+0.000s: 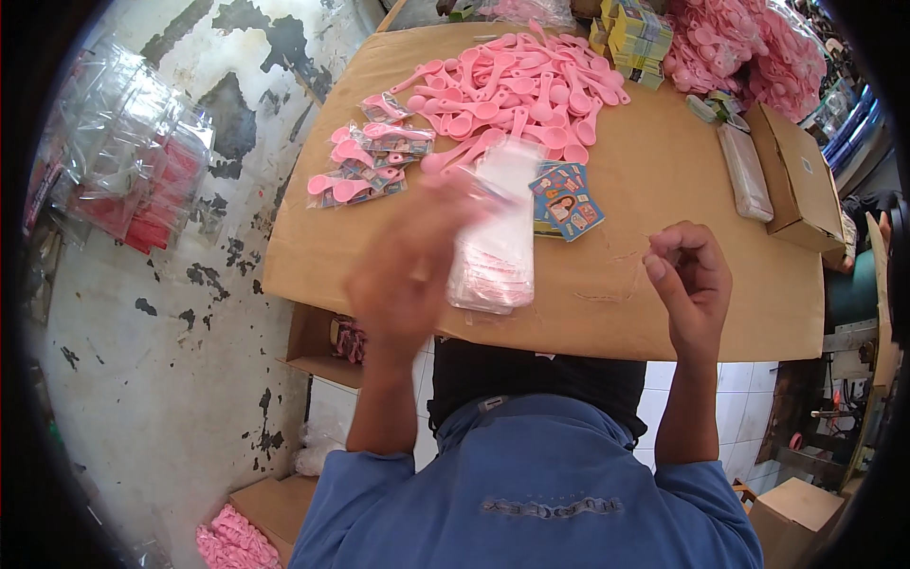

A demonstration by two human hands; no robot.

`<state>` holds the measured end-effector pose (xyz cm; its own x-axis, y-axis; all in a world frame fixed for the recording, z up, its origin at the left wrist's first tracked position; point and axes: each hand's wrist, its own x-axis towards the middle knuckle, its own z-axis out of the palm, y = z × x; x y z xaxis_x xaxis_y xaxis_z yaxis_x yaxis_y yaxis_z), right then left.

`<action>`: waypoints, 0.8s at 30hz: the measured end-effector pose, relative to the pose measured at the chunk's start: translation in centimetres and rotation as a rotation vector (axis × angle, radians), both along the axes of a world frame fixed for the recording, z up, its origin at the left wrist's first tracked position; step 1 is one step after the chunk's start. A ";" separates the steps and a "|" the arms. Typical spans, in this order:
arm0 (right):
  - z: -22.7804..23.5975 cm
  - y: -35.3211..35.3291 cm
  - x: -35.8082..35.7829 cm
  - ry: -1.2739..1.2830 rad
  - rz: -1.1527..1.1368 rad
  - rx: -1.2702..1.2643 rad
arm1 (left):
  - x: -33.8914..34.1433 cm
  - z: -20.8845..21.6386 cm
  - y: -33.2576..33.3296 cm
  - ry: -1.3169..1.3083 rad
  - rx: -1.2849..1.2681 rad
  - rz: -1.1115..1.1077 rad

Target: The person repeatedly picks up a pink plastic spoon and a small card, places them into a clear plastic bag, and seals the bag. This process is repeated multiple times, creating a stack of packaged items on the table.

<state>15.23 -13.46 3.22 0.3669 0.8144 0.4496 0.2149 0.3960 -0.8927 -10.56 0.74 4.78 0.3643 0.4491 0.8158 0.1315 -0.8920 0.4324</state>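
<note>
My left hand (403,256) is smeared by motion over the table, left of a stack of clear plastic bags (493,270). A blurred pinkish shape shows at its fingertips, too smeared to name. On the right, my right hand (697,284) is raised with fingers curled and thumb drawn close, nothing visible in them. Small blue printed cards (573,213) lie just right of the bags. Beyond them spreads a big heap of pink plastic spoons (521,90). Left of the heap sit several bagged spoons with cards (365,166).
Brown paper covers the table (616,303). At its right stand a cardboard box (796,180) and a wrapped clear packet (744,171). Yellow card bundles (635,43) and bags of pink spoons (749,57) fill the far right. Plastic packs (142,142) hang at left.
</note>
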 end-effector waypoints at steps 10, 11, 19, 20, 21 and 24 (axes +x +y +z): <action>-1.4 5.4 -0.7 -0.402 -0.261 -0.451 | 0.0 -3.7 2.5 0.300 -0.598 0.381; -2.4 6.4 -0.6 -0.501 -0.298 -0.404 | 0.7 -3.8 3.0 0.299 -0.595 0.372; -4.0 8.5 -0.1 -0.334 -0.230 -0.483 | 1.5 -6.6 6.2 0.241 -0.939 0.173; -4.0 8.6 0.0 -0.280 -0.228 -0.460 | 1.5 -6.5 6.1 0.247 -0.939 0.172; -4.1 8.6 0.1 -0.226 -0.226 -0.436 | 1.5 -6.4 6.0 0.224 -0.936 0.182; -4.5 8.8 0.4 -0.267 -0.286 -0.423 | 1.6 -6.3 5.6 0.175 -0.869 0.216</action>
<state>15.63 -4.67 -1.24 0.5176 0.8284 0.2142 0.5011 -0.0906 -0.8606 -8.95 6.29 -1.56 0.2873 0.9526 0.0997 0.3849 -0.2101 0.8987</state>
